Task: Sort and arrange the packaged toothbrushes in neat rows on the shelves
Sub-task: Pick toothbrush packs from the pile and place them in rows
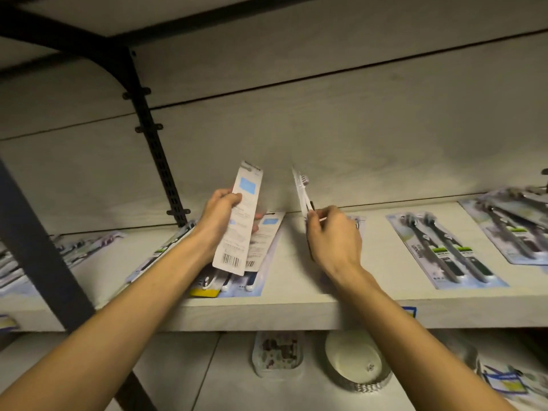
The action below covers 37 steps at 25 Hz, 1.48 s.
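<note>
My left hand [218, 215] grips a long white toothbrush pack [237, 221], held upright with its printed back and barcode facing me. My right hand [333, 232] pinches a second toothbrush pack [301, 191] edge-on, its brush head up near the back wall. Both are raised above the pale wooden shelf [296, 310]. Under the left hand lies a stack of packs [261, 259], one face down. A twin pack of dark toothbrushes [443, 247] lies flat to the right, with more overlapping packs [516, 223] at the far right.
A black slotted upright with brackets [155, 155] runs down the back wall at left, and a dark post [38, 244] crosses the left foreground. More packs [74, 247] lie at far left. Below sit a patterned container [278, 354], a white bowl [354, 361] and packaged goods [510, 381].
</note>
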### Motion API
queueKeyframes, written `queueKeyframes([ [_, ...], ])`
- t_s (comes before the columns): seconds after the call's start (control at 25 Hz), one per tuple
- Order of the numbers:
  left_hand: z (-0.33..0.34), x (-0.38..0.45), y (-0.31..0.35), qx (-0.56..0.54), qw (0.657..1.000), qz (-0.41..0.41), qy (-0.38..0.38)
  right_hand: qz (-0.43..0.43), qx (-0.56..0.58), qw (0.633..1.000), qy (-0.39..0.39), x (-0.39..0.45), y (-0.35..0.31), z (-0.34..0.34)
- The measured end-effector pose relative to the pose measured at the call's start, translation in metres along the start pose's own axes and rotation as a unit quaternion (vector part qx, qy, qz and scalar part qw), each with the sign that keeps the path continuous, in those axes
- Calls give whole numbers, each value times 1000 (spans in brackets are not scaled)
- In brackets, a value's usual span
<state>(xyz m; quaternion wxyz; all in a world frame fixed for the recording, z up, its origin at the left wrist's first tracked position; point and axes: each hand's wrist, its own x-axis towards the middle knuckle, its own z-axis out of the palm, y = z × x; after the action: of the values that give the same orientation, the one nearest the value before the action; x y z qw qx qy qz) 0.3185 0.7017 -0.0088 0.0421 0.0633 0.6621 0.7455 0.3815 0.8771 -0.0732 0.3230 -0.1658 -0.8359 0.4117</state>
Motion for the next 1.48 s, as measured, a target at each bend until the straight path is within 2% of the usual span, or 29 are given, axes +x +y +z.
queueKeyframes([
  [0.08, -4, -7, 4, -25, 999, -32, -17, 2, 30, 1000, -8, -3, -2, -2],
  [0.2, -16, -15, 8, -39, 998, -52, -1, -19, 100, 995, -13, -5, -6, -5],
  [0.32, -31, -26, 11, -36, 999, -22, 0, -36, 179, 983, 11, -12, -13, -8],
  [0.4, -39, -41, 13, -45, 999, -5, -28, -11, 272, 962, 20, -22, -20, -11],
  [0.52, -49, -59, 17, -80, 993, 33, -80, 26, 366, 930, 3, -44, -39, -16],
  [0.64, -69, -75, 27, -63, 992, 70, -88, 60, 423, 904, -31, -69, -64, -20],
  [0.84, -108, -108, 33, 25, 988, 119, -93, 66, 423, 900, -79, -122, -96, -22],
  [1.08, -173, -144, 18, 97, 978, 113, -143, 79, 379, 918, -85, -195, -120, -1],
  [1.24, -226, -163, 2, 97, 972, 134, -164, 58, 349, 924, -147, -237, -145, 31],
  [1.36, -278, -174, -6, 92, 978, 121, -141, 35, 341, 921, -187, -264, -174, 65],
  [1.48, -340, -179, -5, 105, 983, 120, -88, 14, 327, 912, -246, -287, -202, 104],
])
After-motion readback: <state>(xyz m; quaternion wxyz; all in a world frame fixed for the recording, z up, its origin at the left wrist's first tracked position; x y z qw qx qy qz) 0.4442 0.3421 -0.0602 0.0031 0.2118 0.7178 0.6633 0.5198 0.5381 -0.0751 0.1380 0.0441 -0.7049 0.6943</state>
